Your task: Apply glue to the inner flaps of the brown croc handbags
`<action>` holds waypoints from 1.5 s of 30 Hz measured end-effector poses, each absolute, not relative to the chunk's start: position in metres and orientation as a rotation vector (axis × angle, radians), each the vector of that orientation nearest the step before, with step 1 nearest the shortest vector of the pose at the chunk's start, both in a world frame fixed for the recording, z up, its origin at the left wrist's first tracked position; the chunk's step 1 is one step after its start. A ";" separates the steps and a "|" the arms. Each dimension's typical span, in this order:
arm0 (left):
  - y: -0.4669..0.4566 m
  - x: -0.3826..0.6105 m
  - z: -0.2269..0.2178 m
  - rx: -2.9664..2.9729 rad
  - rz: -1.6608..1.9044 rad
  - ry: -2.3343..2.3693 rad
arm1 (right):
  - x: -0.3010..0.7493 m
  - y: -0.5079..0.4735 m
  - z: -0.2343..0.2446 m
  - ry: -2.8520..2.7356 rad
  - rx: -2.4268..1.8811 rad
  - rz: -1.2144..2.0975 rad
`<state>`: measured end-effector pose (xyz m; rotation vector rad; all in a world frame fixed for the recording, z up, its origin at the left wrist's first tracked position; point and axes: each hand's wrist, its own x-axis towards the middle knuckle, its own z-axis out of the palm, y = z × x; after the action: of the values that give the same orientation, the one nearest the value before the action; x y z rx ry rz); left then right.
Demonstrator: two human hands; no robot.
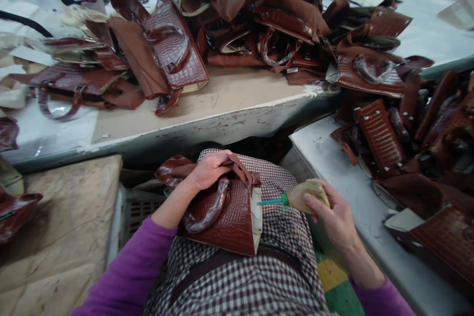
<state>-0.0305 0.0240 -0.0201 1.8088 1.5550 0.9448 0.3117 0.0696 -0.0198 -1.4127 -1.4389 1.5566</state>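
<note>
In the lower middle of the frame, a part-made handbag [237, 222] lay across a checked cloth apron [240, 286]. Its reddish-brown panel was glossy and embossed in crocodile-like blocks, tapering to a pale, raw edge strip [256, 219] on its right side. A curved, rounded handle [218, 212], sheathed in clear, wrinkled plastic film, arched over the panel.

The left hand [211, 170] was at the bag's top, its fingers closed on a soft, matt brown flap [241, 169]. Right of centre, the right hand [333, 212] was curled around a squat, yellowish squeeze bottle [305, 196], thumb pressed along its smooth, smudged side. The bottle's slender green nozzle [270, 201] pointed left, its tip at the pale strip; whether it touched, I could not tell.

Across the upper part of the frame, similar bags [174, 49] sprawled in a heap, shiny panels among limp brown cloth, over a flat tan board [237, 91] with a scuffed edge. At lower left stood a creased, paper-brown surface [59, 222].
</note>
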 end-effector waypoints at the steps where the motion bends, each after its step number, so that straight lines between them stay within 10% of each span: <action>1: 0.024 -0.031 -0.020 1.807 0.943 1.554 | 0.313 0.068 -0.019 -1.448 -1.421 1.574; 23: -0.015 -0.040 0.080 2.205 1.290 1.882 | 0.312 0.067 -0.008 -0.484 -1.087 1.668; 45: -0.086 -0.006 0.010 1.739 1.292 1.828 | 0.285 0.091 -0.049 -1.492 -1.336 1.457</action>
<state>-0.0061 -0.0859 0.0096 1.7390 1.8275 1.2923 0.2851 0.0907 -0.0490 -1.3355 -1.4920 1.4568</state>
